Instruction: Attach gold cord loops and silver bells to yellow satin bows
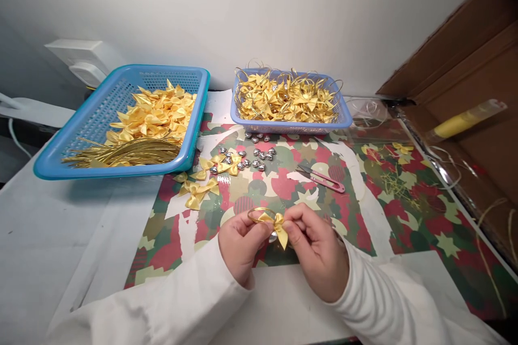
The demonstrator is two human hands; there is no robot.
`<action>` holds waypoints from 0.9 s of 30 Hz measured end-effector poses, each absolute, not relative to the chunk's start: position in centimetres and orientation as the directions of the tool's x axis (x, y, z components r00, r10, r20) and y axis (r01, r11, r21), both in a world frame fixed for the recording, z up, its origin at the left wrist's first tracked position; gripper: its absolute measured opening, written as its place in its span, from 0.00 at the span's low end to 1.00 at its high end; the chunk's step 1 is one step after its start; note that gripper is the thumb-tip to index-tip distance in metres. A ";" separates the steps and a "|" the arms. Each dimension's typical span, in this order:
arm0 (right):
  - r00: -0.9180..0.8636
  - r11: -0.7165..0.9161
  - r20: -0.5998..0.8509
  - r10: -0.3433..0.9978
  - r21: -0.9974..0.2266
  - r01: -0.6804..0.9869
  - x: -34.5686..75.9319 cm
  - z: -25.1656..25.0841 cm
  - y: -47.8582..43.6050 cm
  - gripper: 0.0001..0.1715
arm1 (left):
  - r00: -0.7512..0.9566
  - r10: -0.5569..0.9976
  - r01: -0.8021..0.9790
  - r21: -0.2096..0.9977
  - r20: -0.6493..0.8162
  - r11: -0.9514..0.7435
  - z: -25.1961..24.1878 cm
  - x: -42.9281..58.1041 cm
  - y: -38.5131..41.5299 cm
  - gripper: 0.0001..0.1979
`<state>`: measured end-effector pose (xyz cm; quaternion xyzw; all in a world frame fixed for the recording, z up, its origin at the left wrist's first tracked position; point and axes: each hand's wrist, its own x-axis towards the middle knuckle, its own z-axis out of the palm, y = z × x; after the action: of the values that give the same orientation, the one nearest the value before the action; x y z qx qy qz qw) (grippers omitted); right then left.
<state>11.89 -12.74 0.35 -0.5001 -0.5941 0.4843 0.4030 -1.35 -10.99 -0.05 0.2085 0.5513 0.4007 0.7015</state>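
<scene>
A yellow satin bow (pixel 278 223) is held between both hands above the patterned paper. My left hand (pixel 246 240) pinches the bow's left side, near a loop of gold cord (pixel 261 214) that stands up over the thumb. My right hand (pixel 315 250) pinches the bow's right side between thumb and fingers. Just under the bow, by the left thumb tip, hangs a silver jingle bell (pixel 273 236). Beyond the hands lie several loose yellow bows (pixel 198 191) and several silver bells (pixel 263 154). Pink thread snips (pixel 324 179) rest on the paper ahead of my right hand.
At the back left stands a blue basket (pixel 60 145) with yellow bows and a bundle of gold cords (pixel 133 152). A smaller basket (pixel 291 128) at the back holds bows with gold loops. Thread scraps (pixel 399 186) lie right, near a cardboard box (pixel 465 59) and a yellow spool (pixel 465 121).
</scene>
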 end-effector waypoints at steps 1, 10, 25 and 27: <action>-0.176 -0.012 -0.038 0.984 -0.990 0.144 11.7 0.3 -12.8 0.10 | 0.069 0.799 -0.340 0.739 -0.598 0.582 0.0 -1.3 -11.0 0.09; -0.184 -0.111 -0.120 0.976 -0.992 0.059 12.2 -0.2 -13.1 0.12 | -0.108 0.878 -0.372 0.838 -0.465 0.398 0.7 -1.1 -11.4 0.07; -0.189 0.117 0.066 0.980 -0.954 0.275 12.4 0.9 -12.5 0.10 | -0.191 0.965 -0.095 0.982 -0.178 0.163 -0.6 -1.6 -11.5 0.08; -0.213 0.105 0.049 0.976 -0.960 0.260 12.3 0.9 -12.6 0.10 | -0.181 0.970 -0.063 0.986 -0.162 0.153 -0.9 -1.7 -11.5 0.08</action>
<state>12.31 -12.60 0.90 -0.4894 -0.6314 0.4559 0.3923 -1.73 -11.51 -0.93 0.3978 0.5702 0.5150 0.5013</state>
